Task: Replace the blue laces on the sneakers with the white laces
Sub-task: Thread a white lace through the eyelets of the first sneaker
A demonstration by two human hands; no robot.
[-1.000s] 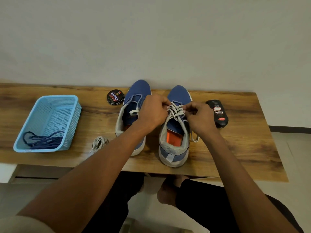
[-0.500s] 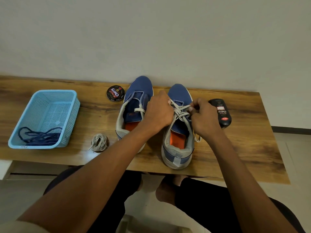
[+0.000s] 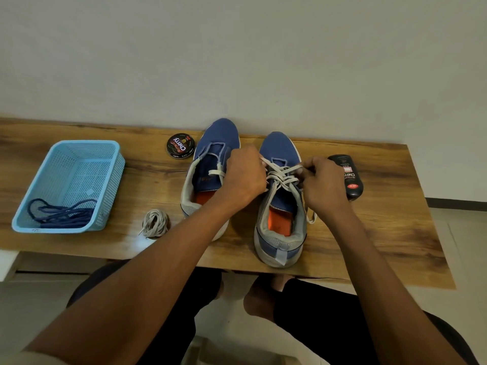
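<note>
Surface is a wood-grain table (image 3: 382, 233) set against a plain pale wall (image 3: 237, 54); light floor tiles show below its near edge, and the person's dark-clad legs extend under it.

At the left, a light blue mesh basket (image 3: 110, 180) stands on the table and holds the blue laces (image 3: 62, 213) in a loose tangle. Just right of the basket, near the front edge, a coiled white lace (image 3: 154, 223) lies on the wood. Behind it, near the wall, sits a round black polish tin (image 3: 181, 146).

Both blue sneakers stand side by side, long axes running front to back, toes to the wall and heels to the person. The left sneaker (image 3: 210, 159) carries one short white lace piece across its open throat. The left hand (image 3: 243, 177) is curled, gripping the lacing at the left side of the right sneaker (image 3: 279, 227). White laces (image 3: 282, 175) criss-cross that sneaker's upper eyelets, one end hanging over its right side. The right hand (image 3: 320, 185) pinches a lace strand at the right eyelets.

Beside it, a black polish bottle (image 3: 349, 177) lies flat.
</note>
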